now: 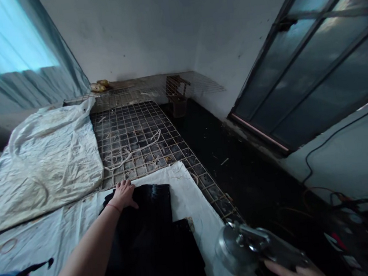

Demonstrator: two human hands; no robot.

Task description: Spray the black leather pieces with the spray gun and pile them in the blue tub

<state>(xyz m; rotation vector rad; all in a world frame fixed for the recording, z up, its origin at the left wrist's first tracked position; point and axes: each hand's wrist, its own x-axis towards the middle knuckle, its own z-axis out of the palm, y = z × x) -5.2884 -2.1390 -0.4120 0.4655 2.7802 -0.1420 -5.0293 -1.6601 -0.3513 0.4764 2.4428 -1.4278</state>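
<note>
Both hands busy. Fingers of my left hand (124,195) are spread flat, pressing the far edge of the black garment (149,244). My right hand (297,273) is curled on the metal iron (246,246) just right of the garment, partly out of frame. The garment lies on a white cloth (186,191) over a wire grid (137,134), cream sheet (40,163) to the left.

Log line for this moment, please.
left hand: flat on black garment | right hand: holds metal iron | surface: white cloth over wire grid
</note>
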